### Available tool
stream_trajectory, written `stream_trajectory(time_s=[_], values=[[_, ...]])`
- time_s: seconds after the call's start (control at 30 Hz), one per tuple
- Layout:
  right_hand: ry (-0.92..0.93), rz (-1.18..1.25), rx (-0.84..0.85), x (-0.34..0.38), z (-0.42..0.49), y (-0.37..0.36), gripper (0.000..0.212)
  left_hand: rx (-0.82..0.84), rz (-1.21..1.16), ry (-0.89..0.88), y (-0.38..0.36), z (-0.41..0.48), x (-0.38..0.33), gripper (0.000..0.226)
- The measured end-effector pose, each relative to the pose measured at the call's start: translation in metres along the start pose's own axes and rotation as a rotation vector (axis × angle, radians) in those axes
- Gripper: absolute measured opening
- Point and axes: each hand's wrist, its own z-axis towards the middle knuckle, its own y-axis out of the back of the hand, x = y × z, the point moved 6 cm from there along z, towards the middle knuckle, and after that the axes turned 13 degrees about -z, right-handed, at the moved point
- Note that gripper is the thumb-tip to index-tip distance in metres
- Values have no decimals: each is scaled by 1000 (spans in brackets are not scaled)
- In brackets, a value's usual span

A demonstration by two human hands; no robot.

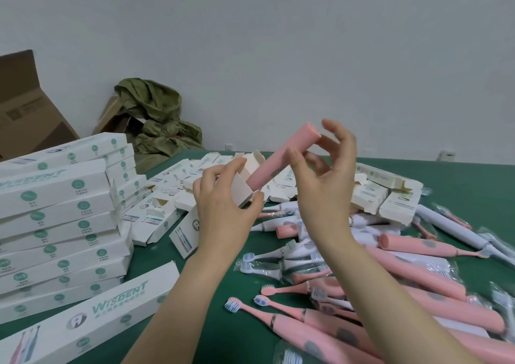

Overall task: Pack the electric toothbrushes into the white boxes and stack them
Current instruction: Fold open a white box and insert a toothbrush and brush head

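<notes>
5 o'clock, near: loose toothbrushes (418,276), smooth pink plastic, tapered, bristled heads.
7 o'clock: closed box (92,316), glossy white card, long and rectangular.
Centre: left hand (220,205) grips white box (241,189) at mouth. Right hand (326,185) pinches pink toothbrush (278,157), lower end inside box mouth.
Advice: hold flaps splayed, align handle with box, slide gently; thin card likely creases.
9 o'clock: stack (55,224), squared boxes.

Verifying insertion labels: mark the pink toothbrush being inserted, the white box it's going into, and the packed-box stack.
pink toothbrush (271,166), head view, middle of the handle above the box mouth.
white box (241,189), head view, open end flap.
packed-box stack (55,188), head view, side face of an upper box.
</notes>
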Motion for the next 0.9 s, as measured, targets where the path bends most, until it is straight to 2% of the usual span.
stream_trajectory(time_s=[0.17, 0.27, 0.33, 0.4, 0.47, 0.57, 0.63, 0.73, 0.77, 0.83, 0.9], values=[[272, -298, -9, 8, -16, -10, 25, 0, -32, -6, 5, 2, -7, 56], [427, -486, 83, 9, -36, -30, 10, -76, -92, -22, 13, 2, -12, 47], [479, -591, 162, 6, -43, -38, 14, -105, -82, -26, 16, 2, -11, 43], [465, -655, 288, 2, -43, -43, 20, -118, -75, 1, 18, 3, -8, 42], [382, -616, 377, -1, -35, -40, 22, -123, -66, 8, 21, 5, -7, 44], [107, -436, 281, -12, -2, -13, 20, -80, -24, -10, 18, 6, -7, 52], [20, -565, 283, -27, 27, 5, 22, -34, -11, -4, 14, 5, -5, 53], [36, -1140, 654, -70, 49, 8, 31, 23, 1, 0, 9, 2, -3, 53], [31, -1258, 796, -87, 48, 7, 37, 35, 4, -4, 8, 2, -3, 54], [34, -1375, 1003, -111, 41, 2, 49, 48, 3, -15, 6, 1, -3, 55], [77, -1458, 1107, -123, 37, -1, 52, 58, -5, -14, 6, 1, -3, 55]])
